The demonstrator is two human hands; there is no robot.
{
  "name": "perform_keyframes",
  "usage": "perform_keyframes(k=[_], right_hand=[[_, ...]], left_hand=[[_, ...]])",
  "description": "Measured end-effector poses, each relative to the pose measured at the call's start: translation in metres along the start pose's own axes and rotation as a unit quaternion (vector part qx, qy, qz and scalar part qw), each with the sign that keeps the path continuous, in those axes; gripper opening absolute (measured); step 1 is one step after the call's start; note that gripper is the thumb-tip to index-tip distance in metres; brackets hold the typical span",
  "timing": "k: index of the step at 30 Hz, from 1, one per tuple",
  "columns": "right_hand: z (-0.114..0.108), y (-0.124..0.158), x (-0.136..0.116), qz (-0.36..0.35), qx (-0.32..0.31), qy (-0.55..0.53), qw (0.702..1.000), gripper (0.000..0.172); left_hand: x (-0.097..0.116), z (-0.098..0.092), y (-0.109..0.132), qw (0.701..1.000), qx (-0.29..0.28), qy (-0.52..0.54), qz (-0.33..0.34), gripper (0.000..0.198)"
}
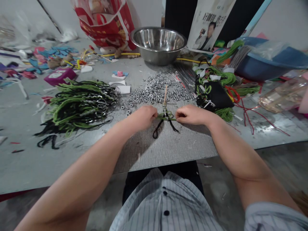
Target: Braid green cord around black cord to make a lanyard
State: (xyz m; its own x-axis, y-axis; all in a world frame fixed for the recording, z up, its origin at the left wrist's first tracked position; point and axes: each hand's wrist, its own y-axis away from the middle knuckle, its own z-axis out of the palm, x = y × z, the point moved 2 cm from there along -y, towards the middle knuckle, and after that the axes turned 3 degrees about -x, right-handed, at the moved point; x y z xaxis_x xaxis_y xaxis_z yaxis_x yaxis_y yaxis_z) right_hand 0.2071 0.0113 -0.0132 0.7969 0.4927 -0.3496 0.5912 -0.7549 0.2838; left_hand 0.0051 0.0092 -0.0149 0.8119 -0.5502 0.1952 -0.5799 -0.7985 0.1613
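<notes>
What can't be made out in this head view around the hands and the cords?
- Fingertips of the left hand and right hand: curled under, so the grip on the green cord is hidden.
- Knot at the wooden stick: too small.
- Steel bowl: the rim hides most of its inside.
- Blue basin: cut off by the right edge.

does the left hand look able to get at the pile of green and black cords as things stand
Probably yes. The pile of green and black cords lies on the table just to the left hand's own side, with nothing between them. The left hand would first have to let go of the green cord that both hands pinch.
</notes>
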Motion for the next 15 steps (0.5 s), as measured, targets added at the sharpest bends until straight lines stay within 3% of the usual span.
perform_keyframes(k=[11,15], right_hand=[[-0.001,0.002,0.002,0.009,0.004,0.008,1.000,0.006],[-0.002,0.003,0.000,0.018,-0.018,0.005,1.000,0.007]], left_hand=[[-0.006,-0.005,0.007,0.997,-0.010,-0.070,-0.034,0.027],[0.007,-0.006,0.008,0.998,0.052,-0.025,-0.020,0.025]])
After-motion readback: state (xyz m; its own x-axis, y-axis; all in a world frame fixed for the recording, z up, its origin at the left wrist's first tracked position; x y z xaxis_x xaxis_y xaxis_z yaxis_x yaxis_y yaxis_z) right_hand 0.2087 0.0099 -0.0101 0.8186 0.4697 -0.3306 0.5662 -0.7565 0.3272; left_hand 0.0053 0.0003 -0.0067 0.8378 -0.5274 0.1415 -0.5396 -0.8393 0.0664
